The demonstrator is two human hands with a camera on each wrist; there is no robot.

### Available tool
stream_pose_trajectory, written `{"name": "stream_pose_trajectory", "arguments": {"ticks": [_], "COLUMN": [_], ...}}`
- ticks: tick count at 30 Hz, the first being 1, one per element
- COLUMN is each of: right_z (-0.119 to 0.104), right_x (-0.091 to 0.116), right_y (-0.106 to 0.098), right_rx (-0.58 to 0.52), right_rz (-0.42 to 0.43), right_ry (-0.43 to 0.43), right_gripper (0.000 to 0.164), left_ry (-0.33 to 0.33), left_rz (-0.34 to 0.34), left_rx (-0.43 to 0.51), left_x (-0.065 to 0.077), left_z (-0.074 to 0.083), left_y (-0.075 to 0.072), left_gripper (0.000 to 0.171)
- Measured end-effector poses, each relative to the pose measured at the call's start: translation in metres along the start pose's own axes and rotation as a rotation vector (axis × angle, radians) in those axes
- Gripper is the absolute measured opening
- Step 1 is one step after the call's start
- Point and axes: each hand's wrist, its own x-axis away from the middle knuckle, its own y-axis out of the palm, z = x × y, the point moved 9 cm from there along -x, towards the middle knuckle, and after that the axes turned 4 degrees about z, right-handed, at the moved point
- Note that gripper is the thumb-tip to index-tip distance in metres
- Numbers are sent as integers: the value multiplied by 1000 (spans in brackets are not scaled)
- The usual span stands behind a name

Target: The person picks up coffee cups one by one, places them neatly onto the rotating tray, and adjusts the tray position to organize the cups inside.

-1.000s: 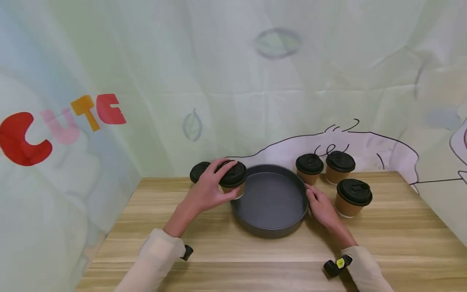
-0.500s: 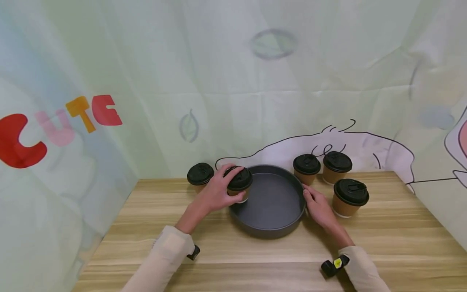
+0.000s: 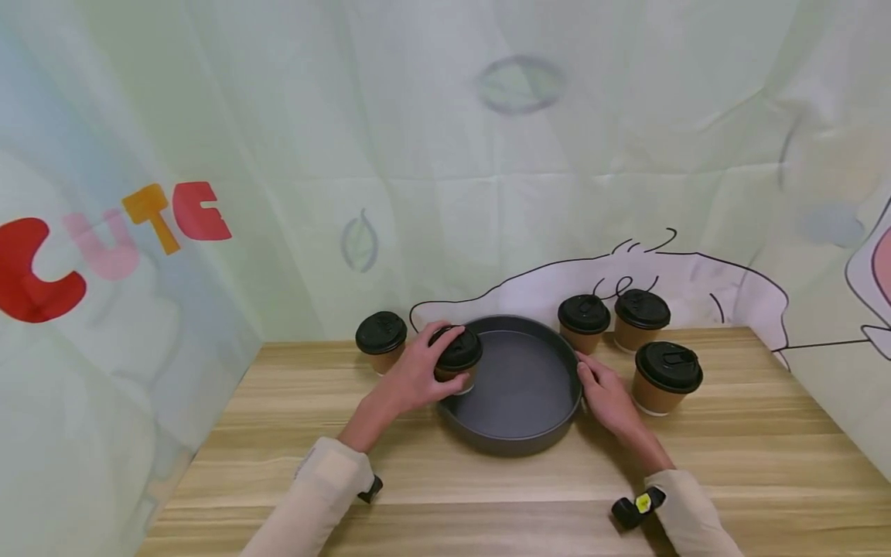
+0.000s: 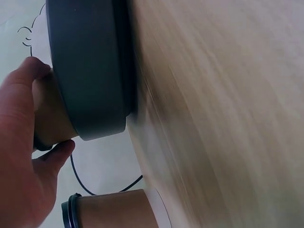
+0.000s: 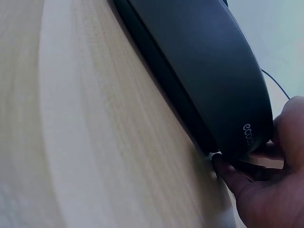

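Note:
My left hand (image 3: 415, 375) grips a brown paper coffee cup (image 3: 466, 377) with a black lid, thumb in front and fingers over the lid. In the head view the cup overlaps the left inner side of a dark grey round tray (image 3: 522, 387). The left wrist view shows the cup (image 4: 52, 111) partly hidden behind the tray's wall (image 4: 90, 66). At the tray's right side my right hand (image 3: 610, 396) holds the rim. In the right wrist view its fingers (image 5: 232, 178) reach the tray's lower edge, near the pale "ecoco" lettering.
Another lidded cup (image 3: 381, 340) stands left of the tray, near the table's back edge. Right of the tray are three more cups, one (image 3: 667, 377) close to my right hand. A printed curtain (image 3: 313, 170) hangs behind the wooden table (image 3: 487, 503).
My left hand has carried its cup rightward and slightly down, over the tray's left part, uncovering the cup behind it. The right hand stays on the rim; the whole view has shifted slightly.

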Motion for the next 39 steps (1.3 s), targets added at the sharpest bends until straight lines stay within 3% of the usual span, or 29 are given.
{"name": "stream_pose_trajectory", "arguments": {"ticks": [5,16,23,31,39], "right_z": [0,5,10,10,11], "right_x": [0,2,4,5,3], "right_y": [0,-3,-8,-5,-3], "right_rx": [-6,-57,-127,-114,-183], "right_rz": [-1,-14,-35,-17,-81], "right_ry": [10,49,113,135,171], "right_gripper": [48,41,28,54,43], "left_ry": [-77,-150,-149,-136,-120], "left_rz": [-13,-13,5,42,56], "left_rx": [11,35,43,19,-29], "left_x": [11,31,31,29,27], "left_z": [-3,-13,-16,-16,-21], "left_y": [-5,-9,-10,-24,-36], "left_gripper": [81,83,83,79,70]}}
